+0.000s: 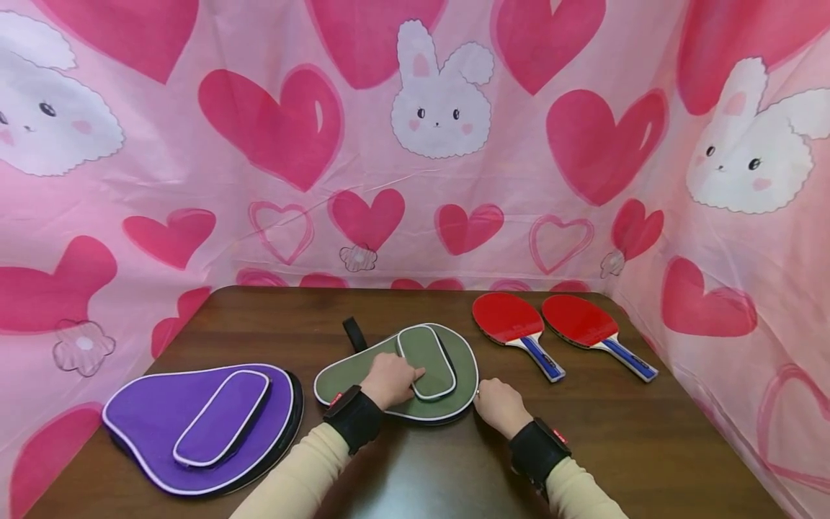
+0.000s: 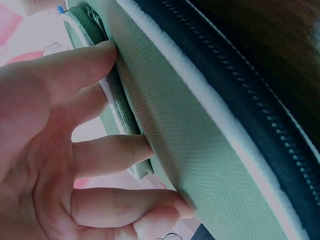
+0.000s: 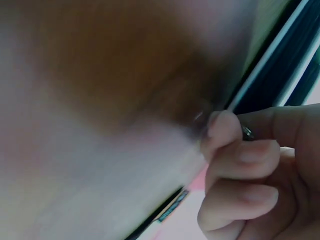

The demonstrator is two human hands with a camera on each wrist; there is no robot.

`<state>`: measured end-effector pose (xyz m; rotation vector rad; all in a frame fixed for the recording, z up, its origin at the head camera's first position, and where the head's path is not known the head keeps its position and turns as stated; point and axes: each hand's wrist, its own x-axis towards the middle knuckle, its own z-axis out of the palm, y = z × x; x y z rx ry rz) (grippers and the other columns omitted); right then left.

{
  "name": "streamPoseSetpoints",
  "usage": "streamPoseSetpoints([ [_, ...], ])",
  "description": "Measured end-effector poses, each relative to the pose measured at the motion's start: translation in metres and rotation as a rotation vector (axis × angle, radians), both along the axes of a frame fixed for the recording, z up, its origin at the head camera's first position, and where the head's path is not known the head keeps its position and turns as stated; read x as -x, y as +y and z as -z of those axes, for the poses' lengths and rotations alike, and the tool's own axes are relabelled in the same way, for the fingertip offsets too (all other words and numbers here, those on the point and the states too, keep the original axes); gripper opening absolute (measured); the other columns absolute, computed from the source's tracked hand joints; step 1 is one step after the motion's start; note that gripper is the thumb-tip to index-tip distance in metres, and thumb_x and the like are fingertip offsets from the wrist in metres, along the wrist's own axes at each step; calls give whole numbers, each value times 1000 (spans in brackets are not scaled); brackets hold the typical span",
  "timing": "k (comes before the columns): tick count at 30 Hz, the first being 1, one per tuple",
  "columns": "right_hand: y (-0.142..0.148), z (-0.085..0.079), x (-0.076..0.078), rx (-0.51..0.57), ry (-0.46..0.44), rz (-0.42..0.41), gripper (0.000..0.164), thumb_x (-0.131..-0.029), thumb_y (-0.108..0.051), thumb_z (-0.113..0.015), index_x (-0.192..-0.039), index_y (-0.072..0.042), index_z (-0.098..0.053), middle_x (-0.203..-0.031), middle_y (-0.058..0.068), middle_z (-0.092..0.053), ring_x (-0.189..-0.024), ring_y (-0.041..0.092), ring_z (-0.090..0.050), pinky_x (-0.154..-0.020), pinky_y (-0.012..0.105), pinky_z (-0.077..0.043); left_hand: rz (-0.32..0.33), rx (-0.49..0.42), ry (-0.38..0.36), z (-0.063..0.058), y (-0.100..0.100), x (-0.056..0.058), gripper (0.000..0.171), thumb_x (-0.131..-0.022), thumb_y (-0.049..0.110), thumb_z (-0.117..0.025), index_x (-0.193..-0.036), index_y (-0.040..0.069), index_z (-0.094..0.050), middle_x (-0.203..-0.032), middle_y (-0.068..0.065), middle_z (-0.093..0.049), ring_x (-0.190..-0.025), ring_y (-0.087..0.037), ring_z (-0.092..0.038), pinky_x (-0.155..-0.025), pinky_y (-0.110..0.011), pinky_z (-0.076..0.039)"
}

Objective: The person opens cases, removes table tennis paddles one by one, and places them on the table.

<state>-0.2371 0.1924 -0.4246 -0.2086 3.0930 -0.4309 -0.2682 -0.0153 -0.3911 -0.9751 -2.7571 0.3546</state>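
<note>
A green table tennis bat case (image 1: 462, 360) with white piping lies mid-table, its small front pocket (image 1: 424, 353) facing up. My left hand (image 1: 389, 382) rests on its top, fingers spread and touching the fabric around the pocket. Along the case's side runs a black zipper (image 2: 240, 75), seen in the left wrist view. At the right end of the case, my right hand (image 1: 501, 408) pinches a small metal zipper pull (image 3: 247, 133) between thumb and curled index finger. Most of that pull is hidden by the fingers.
Left of the green case lies a purple bat case (image 1: 155, 411). Two red bats, one (image 1: 506, 317) nearer and another (image 1: 579, 321) farther right, lie at the back right with blue handles. A black strap (image 1: 354, 334) sticks out behind the green case. Pink curtains enclose the wooden table (image 1: 415, 476).
</note>
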Motion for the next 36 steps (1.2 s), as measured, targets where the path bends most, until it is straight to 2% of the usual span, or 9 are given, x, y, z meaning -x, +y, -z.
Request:
streamPoseSetpoints([
  [4, -7, 5, -9, -6, 18, -75, 17, -84, -4, -64, -69, 1, -61, -64, 11, -58, -55, 25, -57, -50, 41, -48, 29, -17, 18, 2, -4, 2, 30, -76, 32, -77, -106, 31, -75, -64, -1, -63, -57, -19, -58, -48, -30, -42],
  [12, -20, -5, -26, 87, -100, -96, 25, -87, -4, -62, -63, -4, -55, -58, 2, -48, -50, 17, -45, -48, 33, -39, 140, -155, 41, 8, -23, 9, 28, -73, 25, -82, -100, 23, -75, -61, 0, -61, -57, -20, -59, -48, -33, -43],
  [16, -20, -2, -27, 82, -119, -90, 25, -88, -5, -62, -63, -5, -56, -58, 1, -47, -50, 15, -43, -48, 31, -37, 175, -260, 53, 13, -36, 9, 34, -72, 18, -83, -104, 16, -72, -77, -4, -66, -62, -24, -62, -50, -35, -46],
  [19, -17, -2, -23, 70, -114, -71, 24, -88, -5, -62, -64, -4, -57, -59, 1, -47, -51, 16, -43, -49, 31, -37, 114, -338, -40, 16, -46, 10, 44, -76, 20, -82, -117, 12, -69, -106, -13, -67, -84, -35, -63, -67, -46, -51],
  [22, -12, -4, -15, 59, -93, -39, 24, -88, -4, -62, -64, -4, -56, -59, 3, -48, -52, 18, -46, -50, 32, -39, -8, -389, -212, 18, -54, 9, 47, -85, 26, -75, -128, 12, -64, -134, -20, -54, -111, -52, -52, -85, -65, -42],
  [24, -10, -3, -7, 59, -87, -15, 24, -88, -4, -61, -65, -3, -56, -60, 6, -52, -54, 21, -51, -50, 35, -42, -64, -401, -294, 19, -58, 6, 46, -90, 30, -69, -132, 12, -62, -141, -22, -48, -116, -60, -45, -85, -72, -37],
  [26, -8, -2, 1, 49, -74, 9, 22, -89, -5, -59, -67, -1, -58, -64, 10, -58, -58, 26, -58, -53, 39, -47, -82, -400, -334, 19, -59, 2, 46, -92, 30, -66, -133, 12, -61, -143, -22, -45, -114, -63, -44, -80, -74, -39],
  [31, -3, 0, 21, 14, -28, 76, 24, -93, -5, -50, -79, 5, -66, -80, 20, -67, -74, 38, -66, -62, 51, -53, -81, -355, -310, 15, -54, -10, 46, -89, 33, -69, -131, 16, -63, -140, -22, -49, -94, -55, -57, -67, -63, -48],
  [36, -4, 0, 34, 5, -30, 115, 26, -94, -5, -47, -84, 6, -69, -85, 22, -68, -79, 40, -66, -63, 53, -54, -104, -314, -275, 15, -51, -21, 48, -86, 39, -71, -129, 19, -65, -136, -23, -53, -83, -49, -58, -59, -53, -50],
])
